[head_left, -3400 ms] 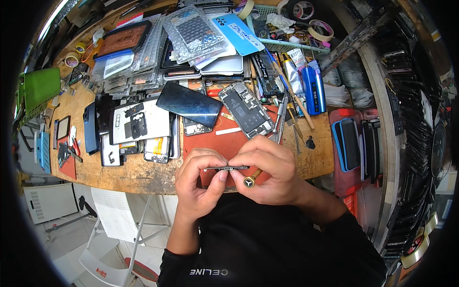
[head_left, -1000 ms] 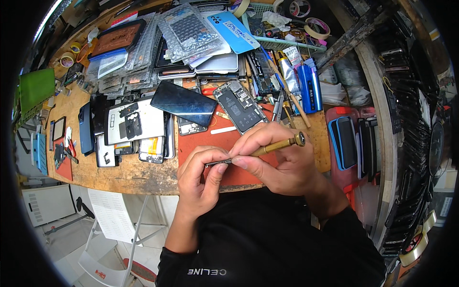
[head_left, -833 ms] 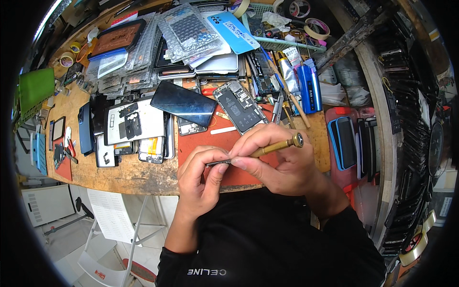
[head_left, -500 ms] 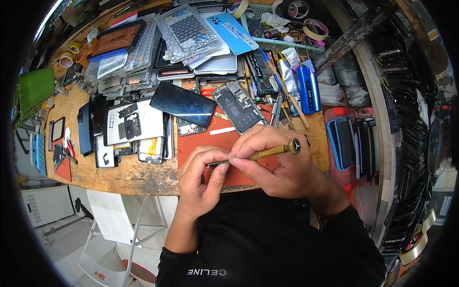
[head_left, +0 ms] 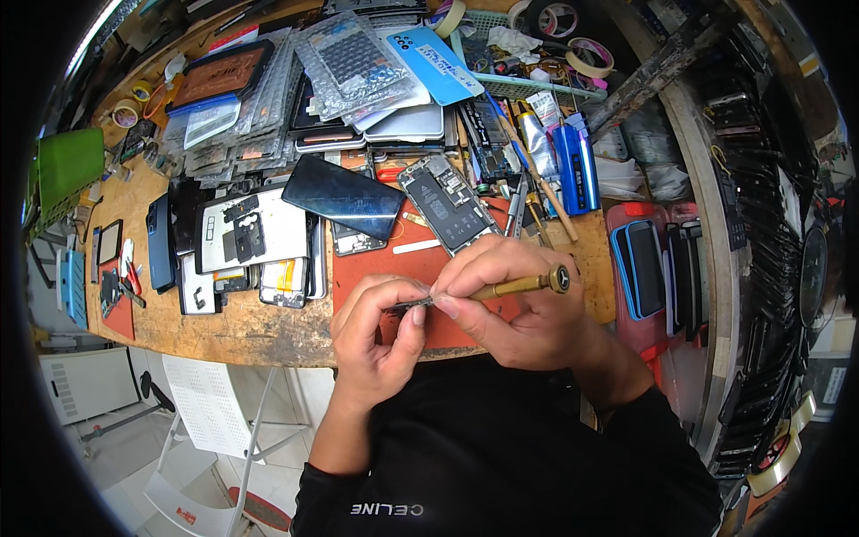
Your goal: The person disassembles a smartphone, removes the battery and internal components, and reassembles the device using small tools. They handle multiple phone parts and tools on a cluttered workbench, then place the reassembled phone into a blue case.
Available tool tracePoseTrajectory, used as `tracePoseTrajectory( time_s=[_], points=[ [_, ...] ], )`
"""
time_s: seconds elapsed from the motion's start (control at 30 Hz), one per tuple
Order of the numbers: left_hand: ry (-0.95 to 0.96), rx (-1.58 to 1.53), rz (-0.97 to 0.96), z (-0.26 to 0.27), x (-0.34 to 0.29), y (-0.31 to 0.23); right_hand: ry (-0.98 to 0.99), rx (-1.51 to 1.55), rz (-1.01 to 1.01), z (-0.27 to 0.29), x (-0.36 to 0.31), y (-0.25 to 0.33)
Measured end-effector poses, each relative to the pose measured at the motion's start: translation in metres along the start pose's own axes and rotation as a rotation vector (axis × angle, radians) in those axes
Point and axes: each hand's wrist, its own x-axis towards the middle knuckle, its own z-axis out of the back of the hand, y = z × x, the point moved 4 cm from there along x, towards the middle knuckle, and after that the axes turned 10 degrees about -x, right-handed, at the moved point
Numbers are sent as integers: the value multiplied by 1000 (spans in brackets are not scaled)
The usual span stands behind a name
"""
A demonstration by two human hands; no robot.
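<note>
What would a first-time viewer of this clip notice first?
Probably the hands over the bench's near edge: the left hand pinches a small dark part, the right hand holds a brass-coloured tool. Beyond them lies an opened phone; farther back, a bright blue panel tops a pile.

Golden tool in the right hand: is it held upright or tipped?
Tipped: the golden tool shows lengthwise in the right hand, its capped end toward the right. Its tip cannot be made out.
</note>
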Motion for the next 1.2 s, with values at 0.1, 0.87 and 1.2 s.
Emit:
tracePoseTrajectory(
  time_s=[0.1,0.87,1.2],
  points=[
    [-10,1,1,0,0,-1,-14,6,-15,-1,1,2],
    [-279,-311,296,4,5,19,-80,-937,-463,43,-111,-88],
    [-461,-872,626,9,-2,50,22,83,-674,18,-98,-66]
  ],
)
